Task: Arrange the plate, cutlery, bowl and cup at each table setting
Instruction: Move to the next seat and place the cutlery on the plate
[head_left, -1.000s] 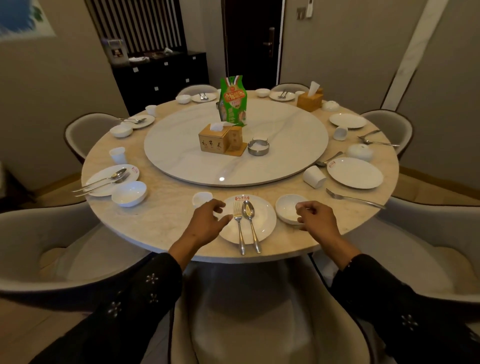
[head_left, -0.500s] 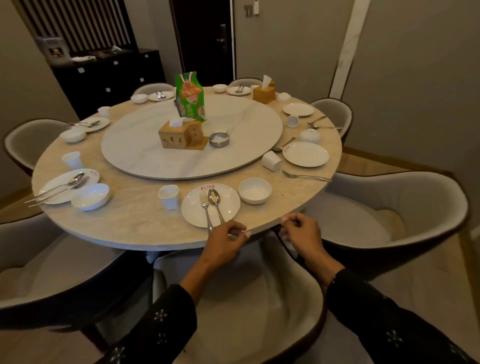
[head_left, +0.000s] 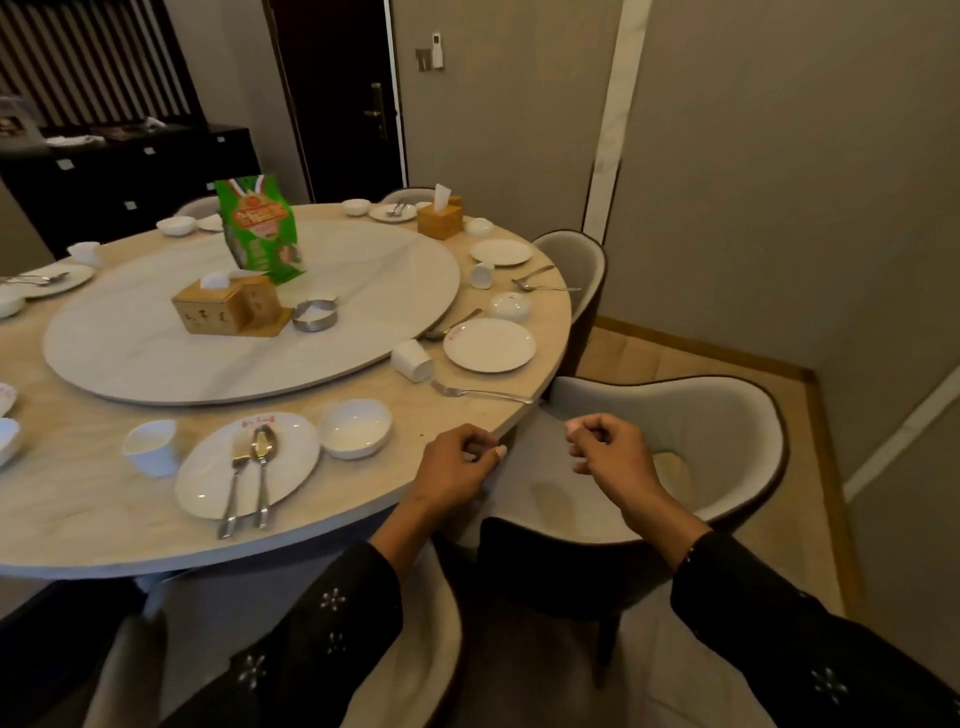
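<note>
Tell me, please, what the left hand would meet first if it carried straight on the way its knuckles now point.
Probably the fork lying loose on the table just beyond the left hand, and past it the tipped-over cup. The hand's height above the table edge is hard to judge, so it might pass over the fork.

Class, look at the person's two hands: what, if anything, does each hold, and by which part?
Nothing. The left hand and right hand hang loosely curled near the round beige marble table edge, gripping nothing.
</note>
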